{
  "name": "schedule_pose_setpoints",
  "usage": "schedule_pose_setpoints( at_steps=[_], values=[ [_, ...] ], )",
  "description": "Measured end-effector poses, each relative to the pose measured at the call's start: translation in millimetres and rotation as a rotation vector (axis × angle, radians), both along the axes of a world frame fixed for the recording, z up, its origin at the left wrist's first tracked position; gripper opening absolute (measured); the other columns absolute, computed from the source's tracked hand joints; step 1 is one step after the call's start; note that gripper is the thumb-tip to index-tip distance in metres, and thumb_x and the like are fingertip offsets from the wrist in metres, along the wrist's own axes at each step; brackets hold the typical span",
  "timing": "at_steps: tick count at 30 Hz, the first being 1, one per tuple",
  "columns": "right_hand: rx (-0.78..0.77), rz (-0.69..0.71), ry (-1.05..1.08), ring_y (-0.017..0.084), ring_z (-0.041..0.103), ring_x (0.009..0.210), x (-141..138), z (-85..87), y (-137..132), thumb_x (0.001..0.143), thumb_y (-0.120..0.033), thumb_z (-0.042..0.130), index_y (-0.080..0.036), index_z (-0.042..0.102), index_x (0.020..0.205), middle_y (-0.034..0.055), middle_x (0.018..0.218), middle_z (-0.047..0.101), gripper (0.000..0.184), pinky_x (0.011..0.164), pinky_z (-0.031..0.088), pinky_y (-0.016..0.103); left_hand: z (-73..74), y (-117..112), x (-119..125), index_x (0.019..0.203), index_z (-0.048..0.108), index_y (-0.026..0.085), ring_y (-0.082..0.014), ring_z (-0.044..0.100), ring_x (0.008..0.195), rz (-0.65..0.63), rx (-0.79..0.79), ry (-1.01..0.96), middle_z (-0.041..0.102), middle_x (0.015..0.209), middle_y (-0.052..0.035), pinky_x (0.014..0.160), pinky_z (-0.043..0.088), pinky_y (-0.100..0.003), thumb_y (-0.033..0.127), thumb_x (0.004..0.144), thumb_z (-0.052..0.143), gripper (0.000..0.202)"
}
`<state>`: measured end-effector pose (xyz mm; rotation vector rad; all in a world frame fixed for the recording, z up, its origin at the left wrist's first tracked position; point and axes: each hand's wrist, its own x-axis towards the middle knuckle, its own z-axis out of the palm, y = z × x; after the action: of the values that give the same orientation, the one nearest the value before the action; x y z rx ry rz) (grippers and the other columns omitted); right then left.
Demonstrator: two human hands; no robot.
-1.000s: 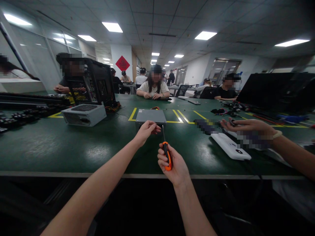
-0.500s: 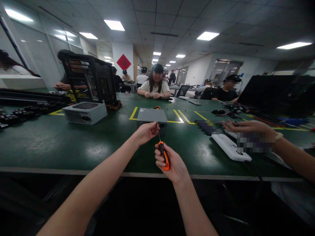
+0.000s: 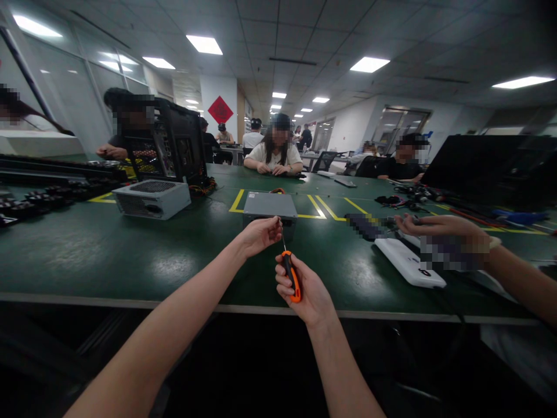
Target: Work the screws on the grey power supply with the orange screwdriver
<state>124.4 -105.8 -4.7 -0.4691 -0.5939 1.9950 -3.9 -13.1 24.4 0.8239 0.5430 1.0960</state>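
My right hand (image 3: 304,290) grips the orange and black handle of a screwdriver (image 3: 290,273), its thin shaft pointing up and away from me. My left hand (image 3: 260,232) is pinched at the tip of that shaft, fingers closed on it or on something too small to make out. Just beyond both hands a grey metal power supply box (image 3: 270,206) lies flat on the green table (image 3: 87,249), inside a yellow taped rectangle.
A second silver power supply (image 3: 152,198) lies at left before an upright black computer case (image 3: 174,145). A co-worker's hand (image 3: 439,225) at right hovers over a white device (image 3: 409,262). Cables and parts lie at far right. Several people sit across the table.
My right hand tilted the screwdriver shaft left to meet my left fingertips, which now pinch its tip. The view has shifted slightly; the box has not moved.
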Motion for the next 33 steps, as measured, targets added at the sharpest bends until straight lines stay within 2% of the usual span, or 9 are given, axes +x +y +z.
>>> schedule_pose_setpoints(
  at_steps=[8,21,33],
  values=[
    [0.009,0.009,-0.013,0.003,0.037,0.043,-0.7,-0.1,0.3,0.086,-0.025,0.038,-0.009,0.056,0.083,-0.0004,0.06,0.047,0.024,0.035,0.03,0.011,-0.9,0.3,-0.5,0.075,0.055,0.011,-0.007,0.055,0.06,-0.003,0.005,0.006,0.057,0.07,-0.0014,0.059,0.045,-0.021,0.014,0.082,0.05,0.01],
    [0.022,0.016,-0.016,0.002,0.037,0.043,0.5,-2.5,0.0,0.084,-0.026,0.044,-0.01,0.056,0.083,-0.0004,0.061,0.048,0.02,0.035,0.029,0.01,-4.6,2.4,-0.9,0.075,0.056,0.011,-0.0069,0.055,0.058,0.007,0.014,0.03,0.056,0.07,-0.0017,0.057,0.046,-0.021,0.015,0.082,0.052,0.009],
    [0.016,-0.027,-0.027,0.002,0.037,0.041,-0.4,-0.2,-2.4,0.085,-0.023,0.042,-0.008,0.056,0.08,-0.0002,0.059,0.048,0.021,0.033,0.029,0.01,-6.3,3.1,-1.1,0.075,0.056,0.01,-0.007,0.055,0.059,0.014,0.007,0.031,0.056,0.07,-0.002,0.058,0.046,-0.021,0.015,0.082,0.05,0.01]
  ],
)
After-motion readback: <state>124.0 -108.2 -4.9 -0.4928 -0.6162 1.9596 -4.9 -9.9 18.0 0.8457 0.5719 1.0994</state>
